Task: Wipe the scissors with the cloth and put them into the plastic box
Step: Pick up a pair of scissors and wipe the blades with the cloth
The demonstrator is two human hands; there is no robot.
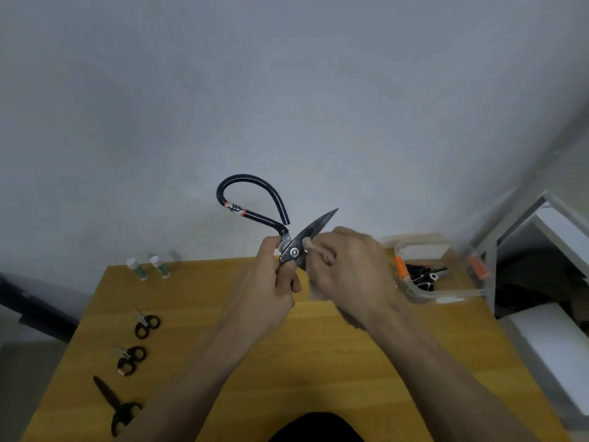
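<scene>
Wiping in progress: the left hand (274, 282) grips the large black-handled steel scissors (294, 247) at the pivot, fingers closed around the joint, holding them raised above the far part of the yellow wooden table (287, 362). One looped handle rises up and left; a dark blade points up and right. The right hand (347, 269) is closed and blurred, pinching a small pale cloth (314, 247) against the blade just beside the pivot screw. The clear plastic box with orange clips (411, 288) stands at the far right of the table and already holds dark scissors. Three smaller black-handled scissors (146, 325) lie along the near left edge; two small white-capped tubes (149, 267) stand at the far left. To wipe well, the cloth should probably travel from pivot toward tip along the flat of the blade, fingers kept off the cutting edge, while the left hand holds steady.
</scene>
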